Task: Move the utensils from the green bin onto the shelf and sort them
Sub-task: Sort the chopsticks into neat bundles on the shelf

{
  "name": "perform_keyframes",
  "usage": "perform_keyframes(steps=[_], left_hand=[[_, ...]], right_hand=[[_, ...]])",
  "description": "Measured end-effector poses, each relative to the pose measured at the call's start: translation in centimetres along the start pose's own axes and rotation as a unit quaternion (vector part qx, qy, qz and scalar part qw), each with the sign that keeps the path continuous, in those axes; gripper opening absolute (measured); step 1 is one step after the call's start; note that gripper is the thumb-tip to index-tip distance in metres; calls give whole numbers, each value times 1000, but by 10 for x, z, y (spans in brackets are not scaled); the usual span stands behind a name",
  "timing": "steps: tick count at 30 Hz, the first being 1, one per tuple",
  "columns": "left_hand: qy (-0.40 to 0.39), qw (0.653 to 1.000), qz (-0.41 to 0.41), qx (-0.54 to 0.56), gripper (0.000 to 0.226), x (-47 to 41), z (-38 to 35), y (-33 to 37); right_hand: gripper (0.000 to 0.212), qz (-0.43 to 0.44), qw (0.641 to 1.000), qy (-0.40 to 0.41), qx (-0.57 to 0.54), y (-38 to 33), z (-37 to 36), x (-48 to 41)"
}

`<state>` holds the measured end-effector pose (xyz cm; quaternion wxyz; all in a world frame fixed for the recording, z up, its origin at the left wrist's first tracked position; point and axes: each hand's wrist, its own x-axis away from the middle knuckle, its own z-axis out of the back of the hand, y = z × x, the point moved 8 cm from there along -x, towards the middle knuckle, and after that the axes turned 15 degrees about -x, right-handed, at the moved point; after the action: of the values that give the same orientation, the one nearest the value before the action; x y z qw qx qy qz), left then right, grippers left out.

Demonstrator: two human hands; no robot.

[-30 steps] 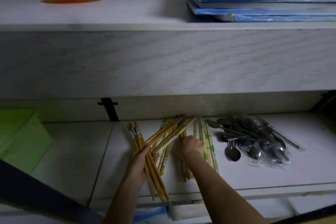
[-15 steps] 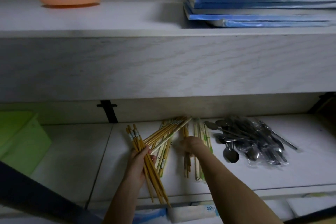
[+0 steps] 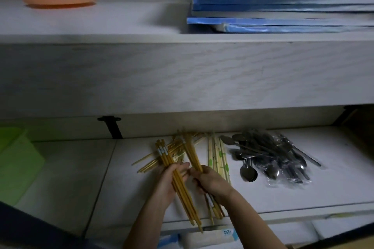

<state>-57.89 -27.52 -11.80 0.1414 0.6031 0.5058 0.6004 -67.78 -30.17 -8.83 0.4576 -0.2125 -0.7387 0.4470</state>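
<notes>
Head view: white shelf (image 3: 60, 178) carrying utensils; green bin (image 3: 18, 163) at its left end.
Left hand (image 3: 170, 182): clasps a yellow chopstick bundle (image 3: 164, 153), its tips angled near-right.
Right hand (image 3: 212, 183): clenched round a second chopstick bundle (image 3: 191, 151), just beside the first.
Loose chopsticks (image 3: 150, 164): fanned on the shelf beneath both bundles.
Printed chopsticks (image 3: 217, 153): lying just right of them.
Spoons (image 3: 269, 155): heaped in clear plastic, further right.

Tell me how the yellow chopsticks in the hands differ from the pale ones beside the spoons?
The yellow chopsticks are darker, with pale bands; the pale chopsticks carry green prints. The yellow chopsticks are gripped in bundles by the left hand and right hand; the pale chopsticks lie on the shelf. Both are slim, straight sticks.
</notes>
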Motion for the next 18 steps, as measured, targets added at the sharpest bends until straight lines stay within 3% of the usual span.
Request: perform_keyframes(steps=[3,9,18], left_hand=[[10,999,18,-24,25,0,-2,-3],[-22,996,55,59,53,8,-8,-7],[-5,996,32,82,41,6,16,-3]], right_hand=[[28,7,997,-20,71,-1,-18,-6],[45,-3,958,11,288,-5,-33,-16],[48,19,927,-16,374,-4,-63,-23]])
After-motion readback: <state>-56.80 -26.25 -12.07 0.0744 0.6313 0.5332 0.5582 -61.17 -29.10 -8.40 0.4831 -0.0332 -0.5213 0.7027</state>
